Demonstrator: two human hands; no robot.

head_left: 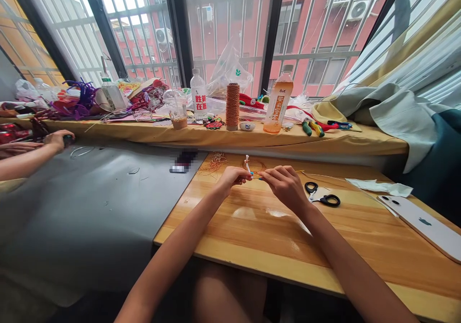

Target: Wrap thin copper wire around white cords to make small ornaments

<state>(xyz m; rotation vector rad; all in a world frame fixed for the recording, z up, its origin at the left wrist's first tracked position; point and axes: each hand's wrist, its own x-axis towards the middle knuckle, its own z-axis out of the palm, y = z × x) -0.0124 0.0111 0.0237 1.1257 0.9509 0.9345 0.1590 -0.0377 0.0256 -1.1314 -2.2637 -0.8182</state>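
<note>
Over the wooden table my left hand [233, 178] is closed in a pinch on a small white cord-like piece [247, 163] with a knotted top and a bit of blue at its lower end. My right hand [283, 185] is also closed, its fingertips pinching a thin brown thread just beside that piece. Something blue-green peeks out under the right fingertips, too small to name. Behind the hands lie loops of brown thread and a tangled bunch of thread [217, 161]. Black-handled scissors [321, 197] rest right of my right hand.
A thread spool [233, 107], a water bottle [199, 95], a tea bottle [279, 102] and pliers [312, 128] line the cloth-covered sill. A phone [425, 224] and tissue [380, 187] lie at right. Another person's hands [54, 141] are at far left by the grey table [104, 208].
</note>
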